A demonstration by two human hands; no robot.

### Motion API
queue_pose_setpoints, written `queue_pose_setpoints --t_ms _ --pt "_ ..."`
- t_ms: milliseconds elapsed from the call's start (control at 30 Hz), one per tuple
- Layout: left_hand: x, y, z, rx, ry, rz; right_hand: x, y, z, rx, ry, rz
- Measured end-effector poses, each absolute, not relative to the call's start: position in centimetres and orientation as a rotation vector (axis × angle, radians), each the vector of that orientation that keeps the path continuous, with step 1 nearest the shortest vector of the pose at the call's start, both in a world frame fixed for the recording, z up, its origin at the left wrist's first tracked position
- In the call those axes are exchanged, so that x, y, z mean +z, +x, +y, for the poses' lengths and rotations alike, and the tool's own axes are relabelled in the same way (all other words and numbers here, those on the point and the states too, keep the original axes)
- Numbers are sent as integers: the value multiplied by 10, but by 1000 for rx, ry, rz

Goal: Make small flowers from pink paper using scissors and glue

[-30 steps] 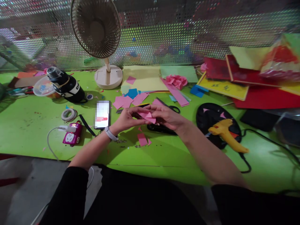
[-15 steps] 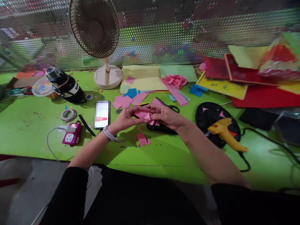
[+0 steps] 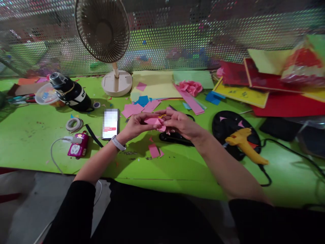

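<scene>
A folded piece of pink paper (image 3: 153, 121) is held between my two hands above the green table. My left hand (image 3: 137, 124) pinches it from the left, thumb below and fingers above. From the right, my right hand (image 3: 179, 124) grips its other end with thumb and fingertips. A bit of yellow (image 3: 161, 116) shows at the right fingertips; I cannot make out what it is. Under my right hand lies a black tool (image 3: 176, 138), partly covered, and scissors are mostly hidden behind that hand. Pink scraps (image 3: 153, 151) lie just below on the table.
A yellow glue gun (image 3: 243, 144) rests on a black tray (image 3: 220, 127) at the right. On the left are a phone (image 3: 110, 123), a tape roll (image 3: 74, 124), a purple power adapter (image 3: 78, 145) and a black bottle (image 3: 72, 95). A fan (image 3: 115, 84) and pink paper flowers (image 3: 190, 87) stand behind.
The pink paper has turned slightly between my fingers, and a bit of yellow now shows at my right fingertips. Both hands have shifted only a little.
</scene>
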State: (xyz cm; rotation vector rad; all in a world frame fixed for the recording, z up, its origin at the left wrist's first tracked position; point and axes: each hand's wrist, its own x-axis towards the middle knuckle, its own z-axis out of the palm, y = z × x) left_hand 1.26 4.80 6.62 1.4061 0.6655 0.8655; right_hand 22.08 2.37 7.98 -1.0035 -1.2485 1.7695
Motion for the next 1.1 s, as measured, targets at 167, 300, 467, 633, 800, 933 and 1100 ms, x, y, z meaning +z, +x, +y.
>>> queue_pose_setpoints --t_ms 167,300,467,633,800,933,1100 --pt "63 12 51 854 1281 650 86 227 22 1643 -997 -1487" --pt "60 12 53 818 1241 658 89 229 19 1550 -1002 -1587" --pt "56 9 55 795 1286 609 93 229 12 1364 -1048 -1805" --pt "54 7 60 770 1299 638 99 225 8 1075 -1161 -1976" --pt "50 7 62 869 1314 632 97 222 8 1021 -1168 -2020" --pt "49 8 60 872 1335 689 94 223 9 1033 -1144 -2062" --pt "52 8 59 873 1321 661 90 221 9 921 -1149 -2112"
